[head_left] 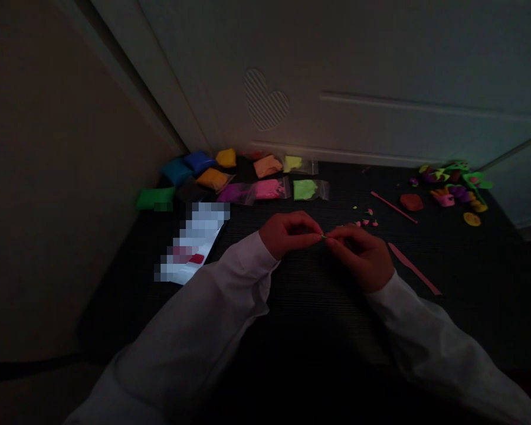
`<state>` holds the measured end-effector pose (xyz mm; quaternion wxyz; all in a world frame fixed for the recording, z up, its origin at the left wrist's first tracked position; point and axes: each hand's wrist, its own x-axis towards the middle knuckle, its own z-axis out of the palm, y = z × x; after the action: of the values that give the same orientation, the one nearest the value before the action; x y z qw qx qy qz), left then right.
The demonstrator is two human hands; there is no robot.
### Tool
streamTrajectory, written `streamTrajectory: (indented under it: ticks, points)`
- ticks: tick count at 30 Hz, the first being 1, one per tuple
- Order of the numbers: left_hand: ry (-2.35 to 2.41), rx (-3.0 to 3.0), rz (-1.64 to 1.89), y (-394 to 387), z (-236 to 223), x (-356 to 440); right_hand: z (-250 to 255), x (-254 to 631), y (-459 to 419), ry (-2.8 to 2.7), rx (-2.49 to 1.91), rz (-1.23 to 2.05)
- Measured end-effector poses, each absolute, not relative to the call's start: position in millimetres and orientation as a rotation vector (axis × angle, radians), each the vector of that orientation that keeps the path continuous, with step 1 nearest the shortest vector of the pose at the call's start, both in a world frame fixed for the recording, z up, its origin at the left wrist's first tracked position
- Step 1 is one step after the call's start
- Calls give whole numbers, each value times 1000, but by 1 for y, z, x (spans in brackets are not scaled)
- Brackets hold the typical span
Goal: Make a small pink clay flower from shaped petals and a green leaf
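Well, what worries me most is the small green piece, because it is tiny and I have so little of it to hold. It sits above the counter, right between the fingertips of the left hand and the right hand. I have the grip narrow on both sides, each a thumb-and-finger pinch on the piece. If I press unevenly, I judge it could flatten or tear; if either pinch slackens, it could drop and be hard to find on so dark a surface in such dim light. The little pink-and-green bits lie just beyond the right hand, so a careless sweep of the fingers could scatter or squash them. The pink knife lies beside the right wrist, where my sleeve could nudge it.

As for its looks, I see a thin sliver of bright yellowish green, mostly hidden by the fingertips, so I cannot tell its full shape. It looks like soft modelling clay, much like the light green clay in its clear bag near the back. I can't make out any crack or dent in it from here.
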<state>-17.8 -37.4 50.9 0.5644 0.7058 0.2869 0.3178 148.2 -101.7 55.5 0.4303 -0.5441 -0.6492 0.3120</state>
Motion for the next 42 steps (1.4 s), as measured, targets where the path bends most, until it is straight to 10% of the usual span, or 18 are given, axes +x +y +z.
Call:
streamTrajectory:
  ticks: [42]
  points:
    - [581, 1593, 676, -37, 49, -18, 58, 151, -102, -1627, -1340, 936]
